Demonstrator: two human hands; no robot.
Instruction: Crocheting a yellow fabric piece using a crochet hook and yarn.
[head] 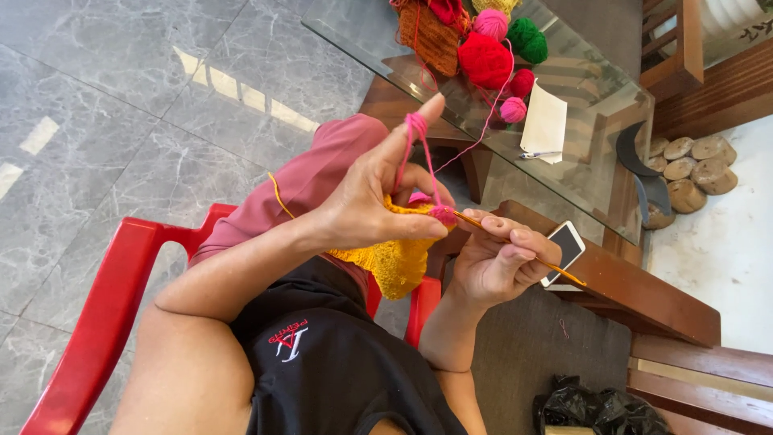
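Right hand [495,262] pinches thin hook [523,251] (fuzzy yellow knit [394,262]).

I count two hands, the left hand [366,201] and the right hand [495,262], with one crochet hook [515,250] and one yellow crocheted piece [394,262] between them. On the glass table [580,161] I make out five yarn balls: one big red [485,60], one green [527,39], two pink [491,24] and one small red [522,82]. I also see one white paper [545,125], one phone [564,251], one red chair [121,306] and one black bag [596,409].
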